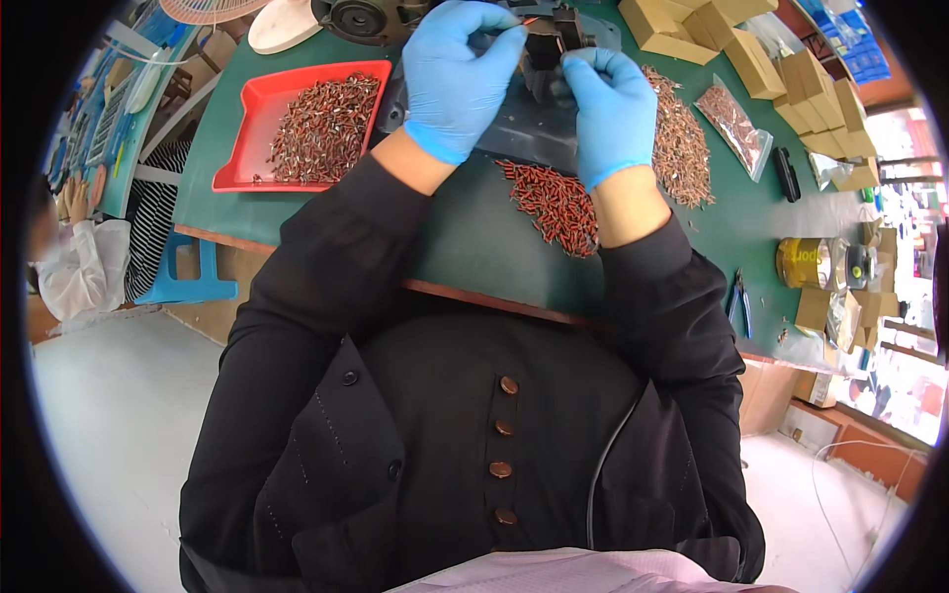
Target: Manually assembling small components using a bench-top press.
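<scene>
On the green worktable (474,237), the left hand (460,74) pinches 1 small part; the right hand (611,109) is curled at the black fixture (546,49), its grasp hidden. The part may slip into the red pile (556,206).

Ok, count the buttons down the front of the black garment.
4 brown buttons run in one column down the front of the black garment: top, second, third, lowest. More may be hidden under the pink cloth below.

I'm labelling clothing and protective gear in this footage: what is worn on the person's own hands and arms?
Both the left hand and the right hand wear thin, snug light-blue disposable gloves ending at the wrists. Both forearms are covered by long, loose black sleeves, plain and unmarked, matching the black buttoned garment below.
</scene>
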